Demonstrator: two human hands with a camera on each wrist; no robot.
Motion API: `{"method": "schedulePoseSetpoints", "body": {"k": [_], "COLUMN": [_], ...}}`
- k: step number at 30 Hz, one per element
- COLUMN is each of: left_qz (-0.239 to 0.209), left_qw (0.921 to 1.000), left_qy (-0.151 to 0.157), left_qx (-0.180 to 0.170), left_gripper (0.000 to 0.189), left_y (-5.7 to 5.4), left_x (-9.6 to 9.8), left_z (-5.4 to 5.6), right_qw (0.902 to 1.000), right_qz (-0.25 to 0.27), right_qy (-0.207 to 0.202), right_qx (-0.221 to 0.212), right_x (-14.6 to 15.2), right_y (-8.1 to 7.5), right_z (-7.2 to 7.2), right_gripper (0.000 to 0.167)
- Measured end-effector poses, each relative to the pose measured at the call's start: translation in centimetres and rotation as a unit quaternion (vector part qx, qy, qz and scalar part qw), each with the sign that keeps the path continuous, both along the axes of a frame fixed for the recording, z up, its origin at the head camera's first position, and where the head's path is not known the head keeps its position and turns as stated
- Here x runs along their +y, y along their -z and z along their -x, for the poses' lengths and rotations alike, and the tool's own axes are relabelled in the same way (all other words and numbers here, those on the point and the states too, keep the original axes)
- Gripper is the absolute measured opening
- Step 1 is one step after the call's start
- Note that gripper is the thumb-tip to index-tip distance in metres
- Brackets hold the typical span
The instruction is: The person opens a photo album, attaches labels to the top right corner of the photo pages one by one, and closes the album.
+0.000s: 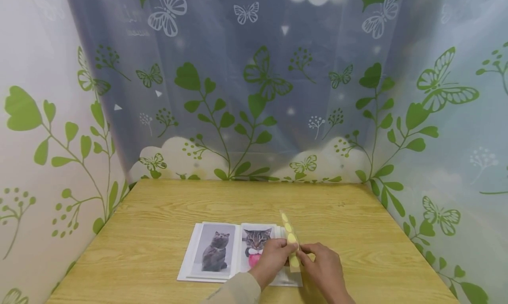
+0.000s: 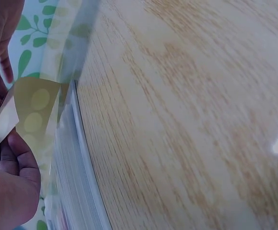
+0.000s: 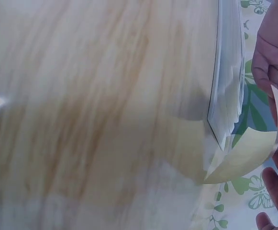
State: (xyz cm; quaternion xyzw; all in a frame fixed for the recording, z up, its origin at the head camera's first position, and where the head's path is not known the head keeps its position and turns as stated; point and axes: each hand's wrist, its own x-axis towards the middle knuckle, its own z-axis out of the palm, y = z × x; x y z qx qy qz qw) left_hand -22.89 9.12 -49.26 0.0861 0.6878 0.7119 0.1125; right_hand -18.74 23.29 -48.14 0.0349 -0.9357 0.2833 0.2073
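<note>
A strip of round yellow stickers [image 1: 288, 228] stands slanted over the right page of an open photo album [image 1: 190, 262]. My left hand [image 1: 273, 256] pinches the strip, its thumb lying across the front. From the other side, my right hand [image 1: 324, 266] pinches the strip's edge between thumb and index finger. The left wrist view shows the sticker strip [image 2: 36, 108] bent between both hands. It curls down past the album's corner in the right wrist view, where the sticker strip [image 3: 246, 153] shows its pale face. My left hand partly hides a cat photo.
The album's left page holds a photo of a grey cat [image 1: 215, 251]; its right page has a tabby cat photo [image 1: 257, 238] with something pink. Beneath lies a wood-grain table [image 1: 166, 207]. A curtain printed with leaves and butterflies [image 1: 222, 118] surrounds the table's back and sides.
</note>
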Motion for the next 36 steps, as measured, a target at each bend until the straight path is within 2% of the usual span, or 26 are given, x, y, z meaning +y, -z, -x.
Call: {"method": "schedulePoseSetpoints", "body": {"k": [12, 20, 25, 30, 36], "left_qz": [-0.028, -0.018, 0.011, 0.022, 0.021], "left_qw": [0.9996, 0.9998, 0.9998, 0.9992, 0.9995], "left_qy": [-0.005, -0.009, -0.017, -0.029, -0.024], "left_qx": [-0.007, -0.005, 0.009, 0.014, 0.011], "left_gripper": [0.020, 0.022, 0.022, 0.023, 0.023], "left_y": [0.38, 0.27, -0.04, -0.23, -0.24], "left_x": [0.26, 0.02, -0.14, 0.01, -0.02], "left_z": [-0.07, -0.15, -0.35, -0.38, -0.41], "right_qw": [0.9997, 0.9995, 0.9992, 0.9983, 0.9975], "right_qz": [-0.019, -0.025, -0.033, -0.046, -0.050], "right_qy": [0.007, 0.003, 0.003, 0.009, 0.007], "right_qx": [0.014, 0.018, 0.024, 0.034, 0.049], "right_x": [-0.08, -0.13, -0.28, -0.52, -0.41], "right_y": [0.30, 0.34, 0.41, 0.31, 0.34], "right_z": [-0.02, -0.06, 0.00, -0.02, -0.18], "right_gripper": [0.009, 0.012, 0.019, 0.012, 0.006]}}
